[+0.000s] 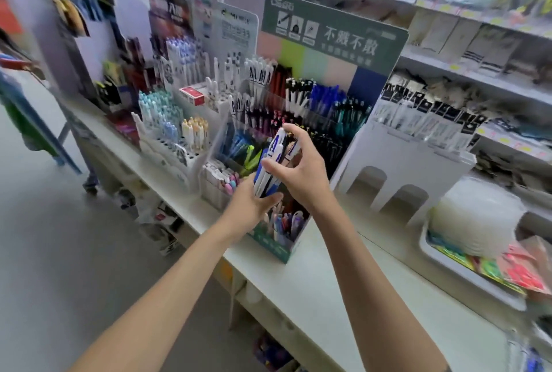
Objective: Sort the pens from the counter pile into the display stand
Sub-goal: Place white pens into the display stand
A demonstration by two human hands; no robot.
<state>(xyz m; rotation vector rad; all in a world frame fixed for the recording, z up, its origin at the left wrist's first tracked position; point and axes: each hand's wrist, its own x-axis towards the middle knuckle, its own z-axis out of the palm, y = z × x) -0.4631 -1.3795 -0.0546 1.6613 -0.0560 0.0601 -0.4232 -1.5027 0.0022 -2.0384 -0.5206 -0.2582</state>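
A bundle of white and blue pens (270, 167) stands upright between both hands, in front of the tiered display stand (331, 42) with the green header. My left hand (249, 205) grips the bundle's lower end from below. My right hand (301, 168) pinches the upper part of the pens with fingertips and thumb. The stand's tiers behind hold rows of white, black, blue and teal pens (322, 96). A small green box of mixed pens (283, 229) sits on the counter just under my hands.
White pen racks (173, 132) stand to the left on the white counter (313, 288). A white riser with packaged items (412, 156) stands to the right. A white tray of colourful packets (478, 270) lies further right. Shelves of goods run behind.
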